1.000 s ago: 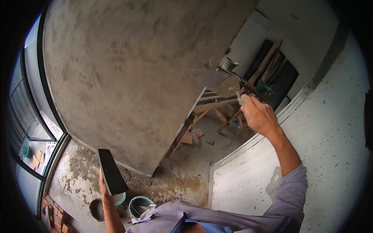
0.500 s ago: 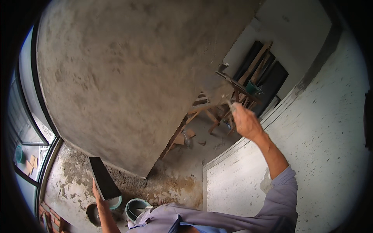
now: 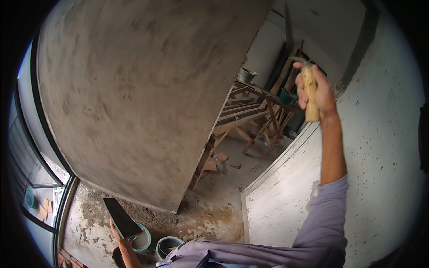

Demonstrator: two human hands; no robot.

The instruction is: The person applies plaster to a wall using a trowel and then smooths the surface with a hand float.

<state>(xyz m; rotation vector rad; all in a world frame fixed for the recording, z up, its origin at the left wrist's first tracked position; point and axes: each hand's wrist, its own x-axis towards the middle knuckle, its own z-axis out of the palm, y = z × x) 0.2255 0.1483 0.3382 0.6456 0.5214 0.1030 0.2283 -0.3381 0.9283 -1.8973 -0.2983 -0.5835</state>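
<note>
My right hand (image 3: 318, 91) is raised high at the upper right, closed around the pale wooden handle of a trowel (image 3: 309, 96); its metal shank shows above my fingers and the blade is edge-on toward the ceiling. Low at the bottom left, my left hand (image 3: 121, 239) holds a dark flat board (image 3: 120, 218) tilted upward. A broad grey plastered wall face (image 3: 134, 98) fills the left and centre, between the two hands.
Two buckets (image 3: 167, 245) stand on the rough floor by my left hand. Wooden trestles and planks (image 3: 250, 120) with a pot on top stand behind the wall. A white speckled wall (image 3: 384, 156) runs along the right. A window frame (image 3: 40, 169) curves at the left.
My right hand has swung the trowel up and to the right, away from the wall's edge. The left hand with the board has shifted slightly right.
</note>
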